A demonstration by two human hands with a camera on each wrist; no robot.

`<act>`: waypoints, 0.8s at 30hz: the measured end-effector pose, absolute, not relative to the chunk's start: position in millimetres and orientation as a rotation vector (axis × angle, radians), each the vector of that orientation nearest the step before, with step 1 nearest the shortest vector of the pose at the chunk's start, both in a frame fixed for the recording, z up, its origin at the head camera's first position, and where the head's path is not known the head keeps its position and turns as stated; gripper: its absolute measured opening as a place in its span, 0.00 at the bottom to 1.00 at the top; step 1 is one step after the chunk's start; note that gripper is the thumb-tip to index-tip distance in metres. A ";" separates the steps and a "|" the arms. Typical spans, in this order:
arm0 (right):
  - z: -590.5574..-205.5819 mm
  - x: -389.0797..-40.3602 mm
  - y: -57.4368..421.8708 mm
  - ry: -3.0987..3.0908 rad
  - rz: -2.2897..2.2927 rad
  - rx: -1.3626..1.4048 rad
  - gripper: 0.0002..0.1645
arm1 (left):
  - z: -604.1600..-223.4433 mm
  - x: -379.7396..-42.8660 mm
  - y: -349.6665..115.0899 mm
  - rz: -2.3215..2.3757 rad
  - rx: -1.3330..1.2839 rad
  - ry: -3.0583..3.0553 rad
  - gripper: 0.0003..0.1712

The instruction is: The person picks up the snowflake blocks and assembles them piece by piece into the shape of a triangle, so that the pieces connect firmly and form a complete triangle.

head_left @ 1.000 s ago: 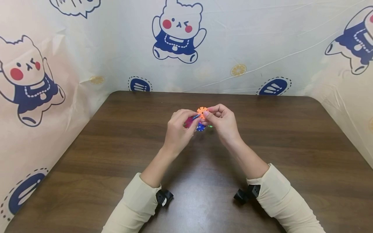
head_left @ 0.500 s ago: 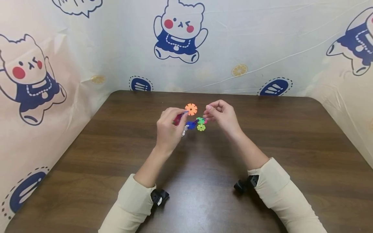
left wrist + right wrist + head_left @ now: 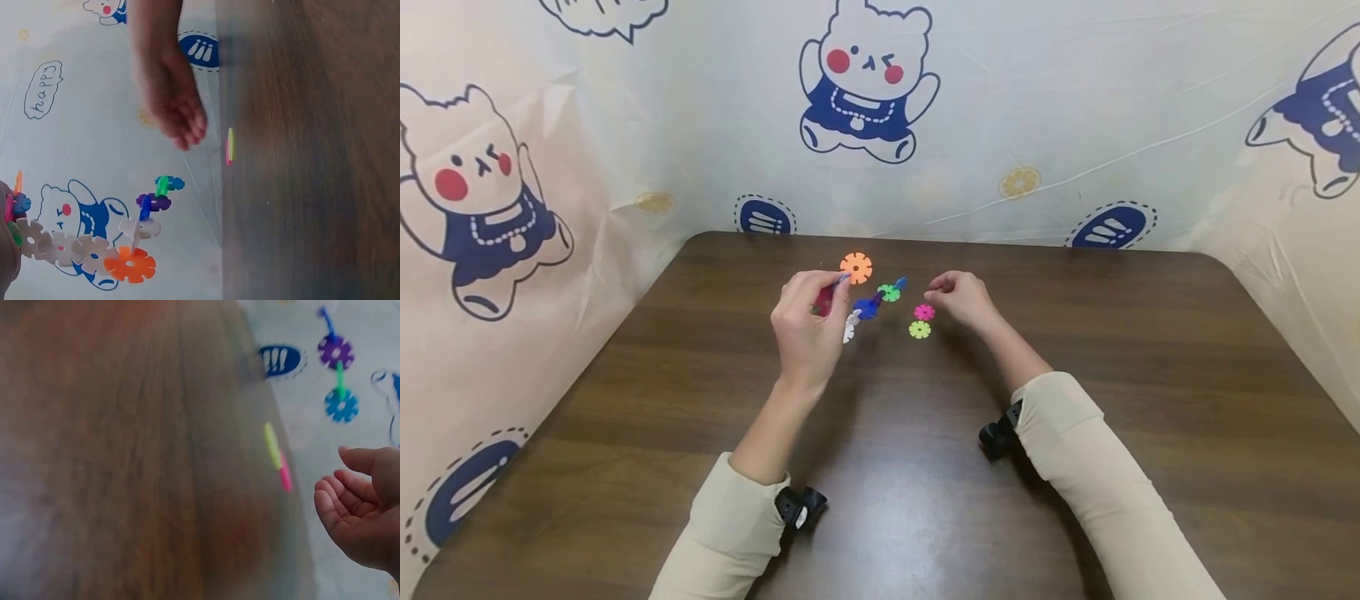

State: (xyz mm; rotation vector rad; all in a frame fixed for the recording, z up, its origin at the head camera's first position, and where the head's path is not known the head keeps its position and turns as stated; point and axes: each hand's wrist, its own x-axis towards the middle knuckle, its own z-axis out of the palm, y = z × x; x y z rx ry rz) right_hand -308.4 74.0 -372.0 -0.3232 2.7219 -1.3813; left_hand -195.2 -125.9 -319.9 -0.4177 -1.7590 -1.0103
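Observation:
In the head view my left hand (image 3: 805,329) pinches a chain of slotted plastic snowflake discs. An orange disc (image 3: 856,267) stands at its fingertips, and a dark blue disc (image 3: 867,309) and a green one (image 3: 890,293) hang to the right. The left wrist view has the chain's white discs (image 3: 94,255) and another orange disc (image 3: 130,265) dangling in a curve; the hand covers its upper end. My right hand (image 3: 964,300) holds nothing, its fingers loosely bent. Below it lie a pink disc (image 3: 924,312) and a yellow-green disc (image 3: 920,330) on the table, close together.
The brown wooden table (image 3: 895,467) ends at a cartoon-printed sheet (image 3: 715,100) behind and on both sides. A black wrist camera (image 3: 801,507) sits on the left cuff, another wrist camera (image 3: 1000,433) on the right.
My left hand has moved left with the chain, away from my right hand. The right hand has let go of the chain, and the pink and yellow-green discs have come into view.

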 end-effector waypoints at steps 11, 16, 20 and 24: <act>-390.1 -324.0 74.9 2.686 -1.206 -0.363 0.18 | -320.8 -194.8 -127.0 -1.009 -0.416 -1.759 0.05; -392.4 -326.4 73.6 2.666 -1.176 -0.379 0.20 | -321.1 -195.0 -126.5 -1.014 -0.416 -1.753 0.05; -393.1 -327.5 72.5 2.666 -1.118 -0.386 0.21 | -321.2 -194.3 -126.0 -1.016 -0.415 -1.762 0.05; -394.6 -328.8 72.0 2.702 -1.032 -0.414 0.20 | -322.3 -194.2 -125.8 -1.018 -0.412 -1.775 0.06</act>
